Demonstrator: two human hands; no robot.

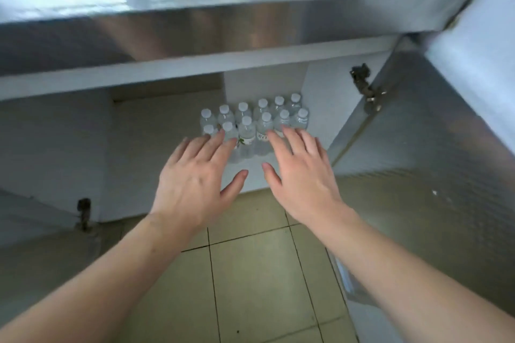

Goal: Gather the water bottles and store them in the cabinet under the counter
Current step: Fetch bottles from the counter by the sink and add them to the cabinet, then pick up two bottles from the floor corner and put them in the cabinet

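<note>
I see the bottles (255, 122) standing upright in two tight rows on the white floor of the cabinet (156, 147), toward its right side, under the steel counter (195, 33). All have white caps, and the front row shows labels. My left hand (195, 178) reaches in palm down with fingers straight and spread; its fingertips lie over the front-left bottles, though I cannot tell whether they touch. My right hand (301, 172) mirrors it, fingers straight and fanned apart, tips over the front-right bottles, contact equally unclear. Neither hand holds anything. The two thumbs point toward each other with a gap between them, just above the cabinet's front edge. The right door (418, 133) stands swung open, a hinge (365, 86) on its inner face. Another hinge (83, 211) shows at lower left. Beneath my forearms is tiled floor (256, 281).
</note>
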